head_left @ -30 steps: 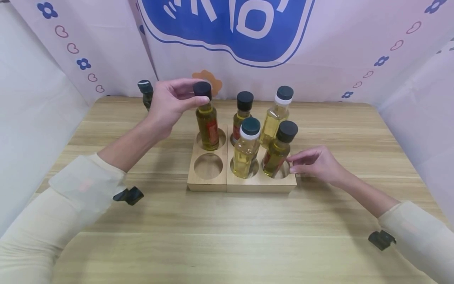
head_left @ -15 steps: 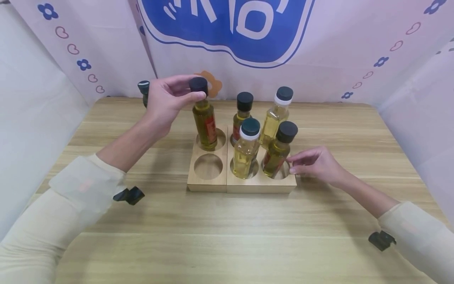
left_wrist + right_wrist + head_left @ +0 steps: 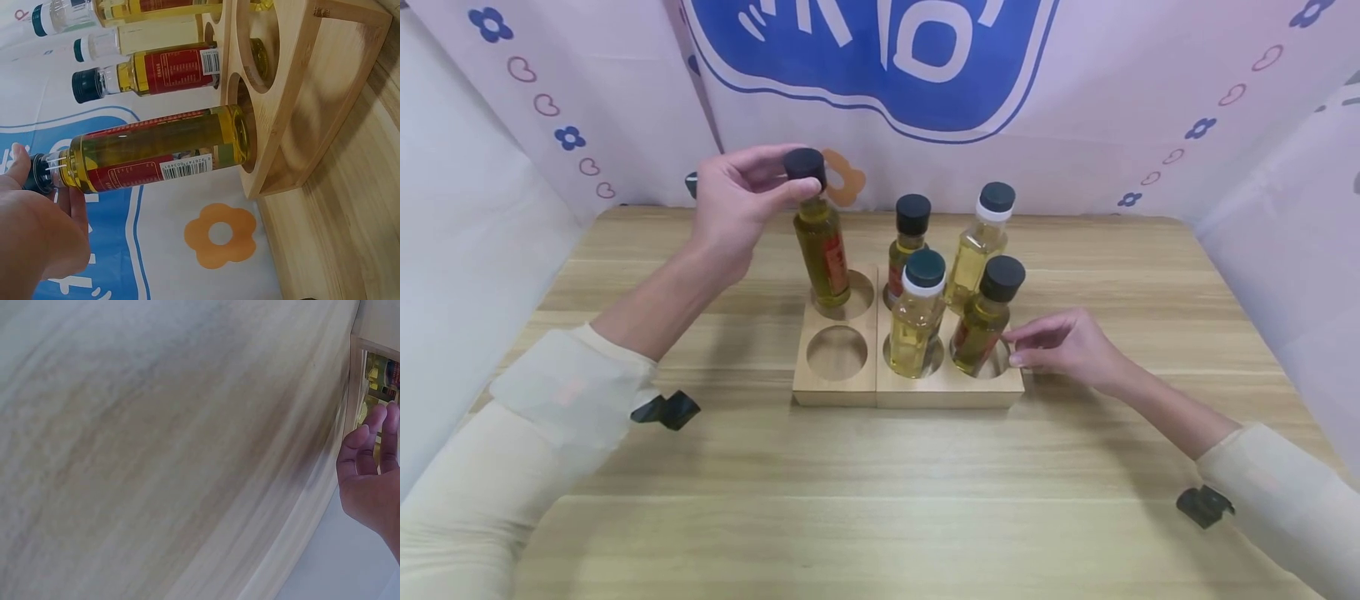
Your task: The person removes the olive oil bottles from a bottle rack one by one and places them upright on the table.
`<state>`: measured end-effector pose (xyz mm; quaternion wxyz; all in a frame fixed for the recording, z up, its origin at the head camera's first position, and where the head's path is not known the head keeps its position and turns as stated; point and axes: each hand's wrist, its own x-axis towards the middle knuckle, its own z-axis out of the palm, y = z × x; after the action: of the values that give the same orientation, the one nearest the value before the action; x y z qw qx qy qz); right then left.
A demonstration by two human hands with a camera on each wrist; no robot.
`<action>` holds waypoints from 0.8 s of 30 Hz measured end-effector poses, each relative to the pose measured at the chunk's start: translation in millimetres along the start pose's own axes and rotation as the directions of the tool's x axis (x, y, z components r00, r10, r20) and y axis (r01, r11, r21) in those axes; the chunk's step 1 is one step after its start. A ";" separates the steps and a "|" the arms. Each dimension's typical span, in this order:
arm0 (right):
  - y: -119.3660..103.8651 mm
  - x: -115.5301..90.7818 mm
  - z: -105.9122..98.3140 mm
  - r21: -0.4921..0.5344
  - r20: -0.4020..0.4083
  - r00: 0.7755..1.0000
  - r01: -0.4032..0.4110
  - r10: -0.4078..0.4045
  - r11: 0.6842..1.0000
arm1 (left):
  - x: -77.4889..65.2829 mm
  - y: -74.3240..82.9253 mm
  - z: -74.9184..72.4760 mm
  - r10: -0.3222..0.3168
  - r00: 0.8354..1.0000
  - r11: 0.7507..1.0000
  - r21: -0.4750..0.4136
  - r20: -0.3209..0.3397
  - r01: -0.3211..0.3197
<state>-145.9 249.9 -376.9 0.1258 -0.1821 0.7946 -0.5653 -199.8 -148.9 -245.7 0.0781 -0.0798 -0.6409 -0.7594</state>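
Note:
My left hand (image 3: 730,208) pinches the black cap of an oil bottle (image 3: 820,254) with a red label. The bottle leans slightly, its base over the back left hole of the wooden rack (image 3: 838,398). In the left wrist view, the bottle's base (image 3: 239,134) shows at the mouth of that hole, and the thumb and fingers are around the cap. My right hand (image 3: 1071,350) touches the rack's right end with bent, relaxed fingertips, beside a black-capped oil bottle (image 3: 979,325). The right wrist view shows these fingers (image 3: 389,434) against the rack's end.
The rack also holds a green-capped bottle (image 3: 913,325), a black-capped bottle (image 3: 912,229) and a paler green-capped bottle (image 3: 981,250). Its front left hole (image 3: 837,353) is bare. Behind my left hand, another green cap (image 3: 691,184) peeks out. A printed cloth (image 3: 1075,150) hangs behind the table.
My left hand has moved up and left with the bottle, which has risen from its hole. My right hand has stayed at the rack's end.

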 end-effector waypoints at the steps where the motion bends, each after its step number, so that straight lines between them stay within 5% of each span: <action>1: 0.3 -0.1 -0.1 -0.004 -0.003 1.000 -0.004 0.004 1.000 | 0.2 0.2 0.1 0.001 1.000 1.000 -0.006 0.002 -0.001; 24: 1.6 0.2 1.0 -0.002 -0.011 1.000 0.017 -0.017 1.000 | 9.4 3.1 -4.7 0.026 0.998 0.999 -0.025 -0.051 -0.027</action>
<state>-145.9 249.4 -378.7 0.1165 -0.1860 0.7941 -0.5668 -208.3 -154.2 -241.4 0.1034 -0.0699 -0.6277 -0.7684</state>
